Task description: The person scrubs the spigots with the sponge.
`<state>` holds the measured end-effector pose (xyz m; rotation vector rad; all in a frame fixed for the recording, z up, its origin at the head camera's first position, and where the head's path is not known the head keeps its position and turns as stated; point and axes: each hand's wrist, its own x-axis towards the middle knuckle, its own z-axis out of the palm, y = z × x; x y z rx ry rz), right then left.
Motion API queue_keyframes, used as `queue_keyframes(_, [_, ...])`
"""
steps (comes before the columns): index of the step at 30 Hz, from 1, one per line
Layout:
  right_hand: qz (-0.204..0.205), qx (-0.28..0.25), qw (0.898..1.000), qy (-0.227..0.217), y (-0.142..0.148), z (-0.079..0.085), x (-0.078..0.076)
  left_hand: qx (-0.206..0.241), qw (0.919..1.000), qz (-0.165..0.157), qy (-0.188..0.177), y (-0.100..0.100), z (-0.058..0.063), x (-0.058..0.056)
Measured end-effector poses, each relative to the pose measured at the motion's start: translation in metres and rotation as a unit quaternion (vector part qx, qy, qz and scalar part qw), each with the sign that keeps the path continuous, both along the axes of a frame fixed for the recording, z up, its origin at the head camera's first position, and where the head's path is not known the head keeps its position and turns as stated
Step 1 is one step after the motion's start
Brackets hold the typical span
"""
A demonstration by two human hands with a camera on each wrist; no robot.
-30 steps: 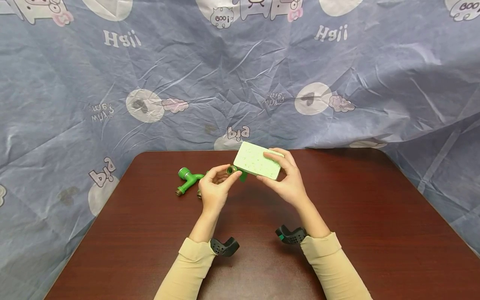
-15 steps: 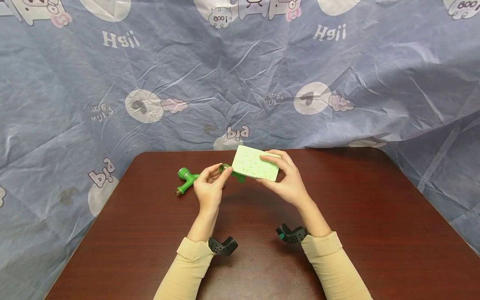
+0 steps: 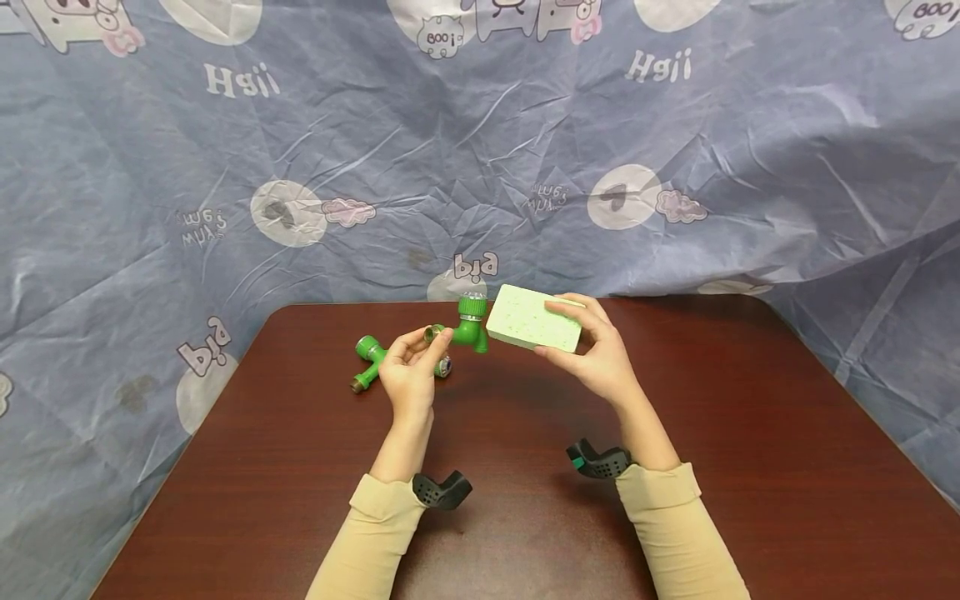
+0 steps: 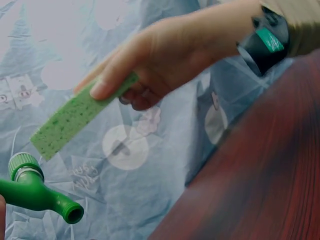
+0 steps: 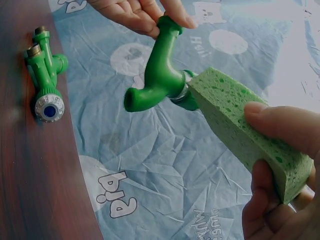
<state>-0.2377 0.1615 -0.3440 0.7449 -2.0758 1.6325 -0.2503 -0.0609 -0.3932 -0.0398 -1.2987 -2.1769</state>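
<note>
My left hand pinches a green faucet by its brass-threaded end, above the table. Its ribbed knob points up in the head view, and its spout shows its round opening in the left wrist view. Just right of the faucet, my right hand grips a light green sponge between thumb and fingers. A small gap separates sponge and knob in the left wrist view. From the right wrist, the sponge partly covers the knob of the faucet.
More green faucets lie on the brown table beyond my left hand. One faucet shows at the left; the knob of another faucet peeks out right of the hand. A wrinkled blue-grey printed cloth hangs behind the table.
My left hand has shifted left with the faucet, which has turned so that its knob shows. After a slight move left, my right hand has carried the sponge rightward, away from the faucet.
</note>
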Motion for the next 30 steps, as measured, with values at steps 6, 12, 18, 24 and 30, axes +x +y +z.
queue_keyframes(6, [-0.007, -0.009, 1.000, -0.008, -0.006, -0.002, 0.001, 0.027, 0.9991, -0.031, 0.007, 0.003, 0.002, 0.002])
queue_keyframes(12, [-0.035, 0.017, 0.999, -0.004, -0.011, -0.003, 0.002, 0.033, 0.9982, -0.048, 0.017, 0.004, 0.004, 0.004])
queue_keyframes(18, [-0.079, 0.014, 0.997, -0.012, -0.009, -0.002, 0.002, 0.042, 0.9970, -0.059, 0.026, 0.003, 0.007, 0.005])
queue_keyframes(24, [-0.105, -0.009, 0.994, -0.022, -0.011, -0.002, 0.002, 0.044, 0.9951, -0.081, 0.036, 0.004, 0.007, 0.006])
queue_keyframes(30, [-0.109, -0.017, 0.994, 0.001, -0.015, -0.001, 0.003, 0.028, 0.9937, -0.104, 0.033, 0.003, 0.006, 0.006])
